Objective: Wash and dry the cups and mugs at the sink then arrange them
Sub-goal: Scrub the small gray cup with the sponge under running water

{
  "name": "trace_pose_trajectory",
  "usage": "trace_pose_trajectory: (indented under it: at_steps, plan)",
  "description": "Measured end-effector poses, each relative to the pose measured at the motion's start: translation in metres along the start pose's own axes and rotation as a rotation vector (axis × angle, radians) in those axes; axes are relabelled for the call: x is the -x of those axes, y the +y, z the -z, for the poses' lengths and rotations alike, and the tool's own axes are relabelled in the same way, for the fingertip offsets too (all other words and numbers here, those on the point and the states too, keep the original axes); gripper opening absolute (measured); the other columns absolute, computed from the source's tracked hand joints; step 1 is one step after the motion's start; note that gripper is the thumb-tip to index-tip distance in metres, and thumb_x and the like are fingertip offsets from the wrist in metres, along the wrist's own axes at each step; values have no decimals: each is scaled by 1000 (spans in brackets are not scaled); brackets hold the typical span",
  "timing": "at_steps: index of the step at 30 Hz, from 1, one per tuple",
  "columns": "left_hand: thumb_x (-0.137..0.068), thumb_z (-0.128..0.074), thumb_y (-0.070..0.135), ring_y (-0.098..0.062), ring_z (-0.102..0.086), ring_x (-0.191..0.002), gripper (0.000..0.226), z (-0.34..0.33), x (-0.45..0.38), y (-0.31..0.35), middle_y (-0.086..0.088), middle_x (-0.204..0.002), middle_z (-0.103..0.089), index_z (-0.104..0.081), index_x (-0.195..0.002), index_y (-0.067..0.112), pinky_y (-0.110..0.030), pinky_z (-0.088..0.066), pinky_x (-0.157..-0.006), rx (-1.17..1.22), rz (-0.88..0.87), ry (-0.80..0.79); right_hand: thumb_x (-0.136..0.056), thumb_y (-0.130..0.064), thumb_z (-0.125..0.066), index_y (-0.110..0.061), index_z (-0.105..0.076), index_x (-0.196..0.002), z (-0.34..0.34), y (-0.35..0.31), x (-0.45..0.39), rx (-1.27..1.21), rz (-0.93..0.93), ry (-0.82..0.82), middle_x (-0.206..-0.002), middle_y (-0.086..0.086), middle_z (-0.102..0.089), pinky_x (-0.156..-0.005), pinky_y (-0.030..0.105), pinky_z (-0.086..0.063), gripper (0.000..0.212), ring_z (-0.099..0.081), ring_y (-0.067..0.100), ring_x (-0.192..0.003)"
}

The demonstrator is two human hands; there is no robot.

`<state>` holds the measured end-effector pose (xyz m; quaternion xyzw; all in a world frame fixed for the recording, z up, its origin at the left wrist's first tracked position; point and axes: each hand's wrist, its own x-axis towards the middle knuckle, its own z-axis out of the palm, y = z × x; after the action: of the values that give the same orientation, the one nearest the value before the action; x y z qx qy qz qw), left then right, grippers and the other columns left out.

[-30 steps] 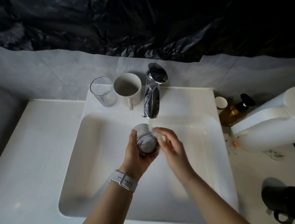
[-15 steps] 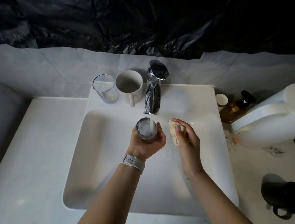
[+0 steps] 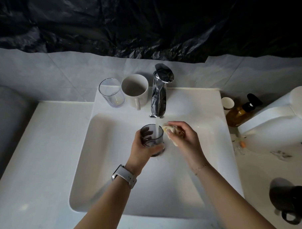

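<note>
My left hand grips a dark smoky glass upright over the white sink. Water from the chrome tap runs straight into the glass. Just to its right, my right hand holds a pale yellow sponge bunched in its fingers, apart from the glass. On the sink's back ledge stand a clear glass and a white mug, left of the tap. A black mug stands on the counter at the far right.
A small white cup and an amber pump bottle stand right of the sink, beside a large white appliance. Small bits lie on the right counter. Black plastic sheeting covers the wall behind.
My right hand drew the sponge out of the glass and off to the right. My left hand turned the glass upright under the running water; the foam seen inside it earlier is gone.
</note>
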<state>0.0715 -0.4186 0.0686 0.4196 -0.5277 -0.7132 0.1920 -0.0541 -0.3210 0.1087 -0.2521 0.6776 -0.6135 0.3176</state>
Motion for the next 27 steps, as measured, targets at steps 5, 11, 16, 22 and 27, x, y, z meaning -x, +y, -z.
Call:
trace_pose_trajectory:
  at_steps: [5, 11, 16, 22, 27]
  plan:
    - [-62, -88, 4, -7, -60, -113, 76, 6, -5, -9, 7, -120, -64, -51, -128, 14, -21, -48, -96, -235, -292, 17, -67, 4, -77, -18, -69, -106, -8, -6, -16, 310, 247, -111, -105, -3, -57, -85, 8, -42, 45, -56, -7, -97]
    - [-60, -90, 18, -12, -61, -110, 79, 11, -6, -10, 6, -120, -63, -51, -128, 22, -31, -51, -95, -407, -359, 34, -69, 3, -72, -6, -72, -104, -5, -7, -14, 517, 292, -143, -98, -2, -68, -78, 8, -43, 36, -60, 2, -87]
    - [-60, -88, 23, -15, -58, -110, 75, 8, -9, -8, 11, -117, -62, -53, -126, 25, -29, -49, -92, -568, -393, 25, -83, -14, -62, -16, -58, -86, -19, -16, -29, 866, 183, -380, -87, 5, -64, -68, 30, -42, 5, -55, 24, -76]
    - [-61, -86, 13, -16, -49, -116, 79, 10, -15, 5, 12, -120, -58, -54, -133, 18, -17, -38, -91, -772, -453, 44, -78, -6, -53, -12, -48, -61, -44, -11, -58, 768, -221, -505, -63, 3, -52, -57, 26, -38, 19, -48, 21, -67]
    - [-61, -87, 20, -18, -49, -118, 78, 16, -21, 6, 4, -128, -61, -56, -132, 17, -20, -39, -90, -871, -535, 48, -74, -2, -52, -9, -52, -71, -35, -17, -57, 260, -509, -517, -67, 8, -44, -57, 26, -32, 8, -42, 17, -60]
